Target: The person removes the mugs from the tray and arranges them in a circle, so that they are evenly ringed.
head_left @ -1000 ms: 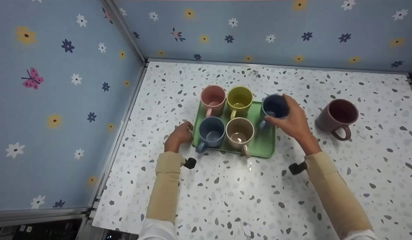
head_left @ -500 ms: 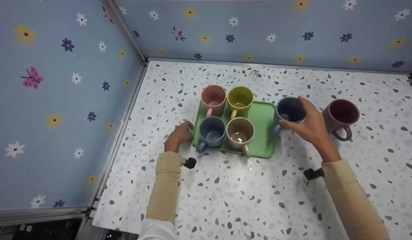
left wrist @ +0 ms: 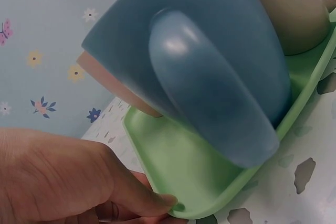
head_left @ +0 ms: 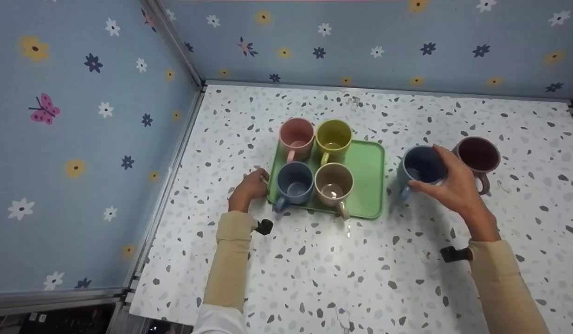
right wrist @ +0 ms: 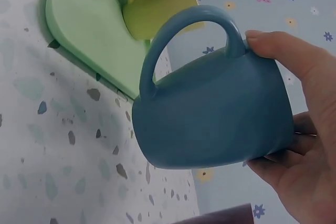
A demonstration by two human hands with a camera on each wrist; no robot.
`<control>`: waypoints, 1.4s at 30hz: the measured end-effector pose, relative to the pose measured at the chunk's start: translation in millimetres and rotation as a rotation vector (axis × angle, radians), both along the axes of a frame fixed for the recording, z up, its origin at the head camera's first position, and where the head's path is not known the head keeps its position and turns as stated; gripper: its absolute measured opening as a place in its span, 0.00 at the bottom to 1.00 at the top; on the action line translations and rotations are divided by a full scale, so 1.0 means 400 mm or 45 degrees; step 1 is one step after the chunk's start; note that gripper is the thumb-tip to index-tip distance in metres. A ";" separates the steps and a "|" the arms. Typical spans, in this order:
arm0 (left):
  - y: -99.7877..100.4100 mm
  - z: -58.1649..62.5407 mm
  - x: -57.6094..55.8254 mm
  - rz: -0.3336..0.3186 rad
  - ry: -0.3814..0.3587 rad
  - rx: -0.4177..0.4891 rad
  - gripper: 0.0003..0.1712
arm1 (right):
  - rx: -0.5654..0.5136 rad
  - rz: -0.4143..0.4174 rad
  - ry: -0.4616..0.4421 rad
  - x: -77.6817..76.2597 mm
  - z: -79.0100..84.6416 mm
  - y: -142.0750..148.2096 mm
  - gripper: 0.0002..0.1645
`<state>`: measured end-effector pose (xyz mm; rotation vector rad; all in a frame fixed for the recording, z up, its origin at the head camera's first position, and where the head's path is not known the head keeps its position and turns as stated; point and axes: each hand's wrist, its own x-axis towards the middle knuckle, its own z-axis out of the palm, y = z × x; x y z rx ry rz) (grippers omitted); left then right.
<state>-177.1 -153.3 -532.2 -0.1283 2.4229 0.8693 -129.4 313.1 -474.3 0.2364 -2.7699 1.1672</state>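
Observation:
My right hand [head_left: 458, 188] grips a blue mug [head_left: 418, 167] by its rim and side, thumb near the handle. In the right wrist view this blue mug [right wrist: 210, 114] hangs above the table, off the tray's right side. My left hand [head_left: 251, 185] pinches the left edge of the green tray [head_left: 370, 178]; in the left wrist view the thumb lies over the tray's corner rim [left wrist: 194, 213]. On the tray stand a pink mug [head_left: 297, 134], a yellow mug [head_left: 333, 134], a second blue mug [head_left: 294, 183] and a beige mug [head_left: 333, 183].
A maroon mug [head_left: 477, 155] stands on the speckled table [head_left: 323, 269] to the right, partly behind my right hand. Flowered blue panels [head_left: 351, 41] border the table at the back and left.
My right hand has carried the blue mug from above the tray's right part rightward, off the tray toward the maroon mug. My left hand stays at the tray's edge.

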 end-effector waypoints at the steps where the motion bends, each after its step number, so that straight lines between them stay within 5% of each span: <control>1: 0.000 -0.001 0.000 0.002 -0.002 -0.002 0.21 | -0.006 -0.008 -0.011 0.006 0.000 0.006 0.58; 26: -0.002 -0.005 0.000 0.025 -0.014 0.013 0.20 | -0.033 -0.234 -0.017 0.142 -0.045 0.121 0.58; 42: -0.005 -0.003 0.001 0.020 -0.014 0.012 0.21 | -0.013 -0.329 -0.020 0.173 -0.065 0.166 0.57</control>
